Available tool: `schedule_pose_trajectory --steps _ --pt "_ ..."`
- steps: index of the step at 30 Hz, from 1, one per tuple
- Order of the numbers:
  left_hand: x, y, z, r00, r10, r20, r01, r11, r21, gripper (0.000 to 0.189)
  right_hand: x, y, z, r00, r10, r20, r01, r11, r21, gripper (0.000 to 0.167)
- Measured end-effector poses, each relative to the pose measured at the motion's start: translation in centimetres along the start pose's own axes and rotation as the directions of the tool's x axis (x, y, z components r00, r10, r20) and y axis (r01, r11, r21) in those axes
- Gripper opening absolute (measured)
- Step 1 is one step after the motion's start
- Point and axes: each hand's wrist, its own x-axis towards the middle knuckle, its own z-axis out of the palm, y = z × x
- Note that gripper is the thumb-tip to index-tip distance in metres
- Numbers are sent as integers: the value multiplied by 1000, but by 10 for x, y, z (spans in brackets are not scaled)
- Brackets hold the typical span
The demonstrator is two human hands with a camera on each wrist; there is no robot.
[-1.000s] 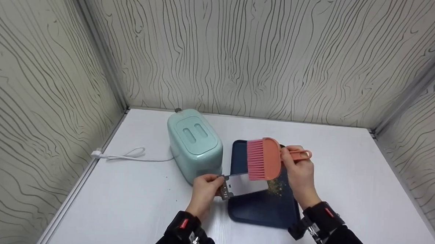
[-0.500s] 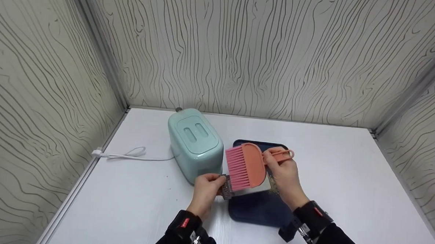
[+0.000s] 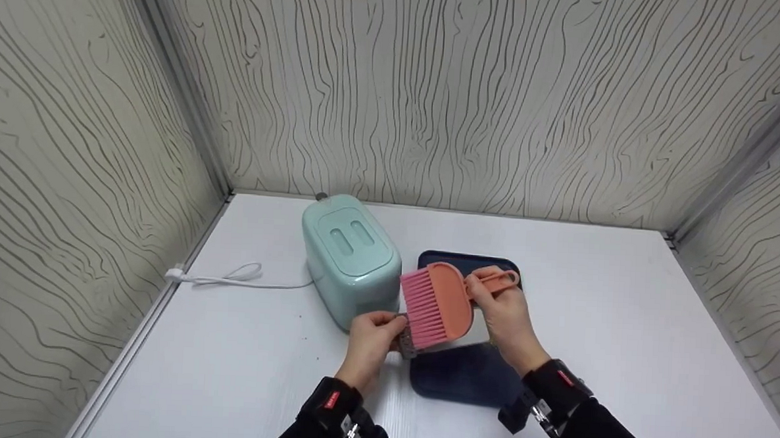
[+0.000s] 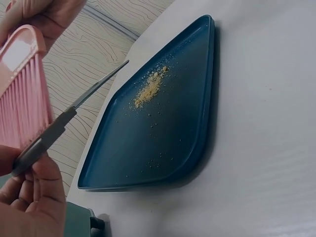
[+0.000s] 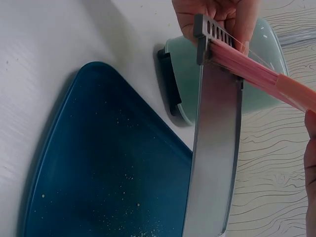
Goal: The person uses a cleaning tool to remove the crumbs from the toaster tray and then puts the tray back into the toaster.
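On the white table [image 3: 622, 321], a blue tray [image 4: 182, 116] holds crumbs [image 4: 149, 89].

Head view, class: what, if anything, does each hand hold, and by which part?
Left hand: the metal plate, by its grey slotted end. Right hand: the orange brush, by its handle.

From here I see an orange brush [image 3: 452, 301] with pink bristles [image 3: 423, 310], a silvery plate [image 5: 215, 143], mint-green toaster [image 3: 354, 257], dark blue tray [image 3: 462, 375], yellowish crumbs [image 4: 149, 89], white desk [image 3: 246, 357], cream walls [image 3: 395, 94] with dark wavy lines
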Motion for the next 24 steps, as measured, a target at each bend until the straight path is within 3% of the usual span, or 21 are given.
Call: schedule_pose_trajectory --steps 12,24 --pt "1 -2 -2 1000 -11 2 11 999 -31 20 0 7 -8 999 -46 9 47 975 -216 12" --pt "3 -3 -6 1000 -22 -9 22 1000 -15 17 0 11 -32 994 -40 -98 6 947 -321 18"
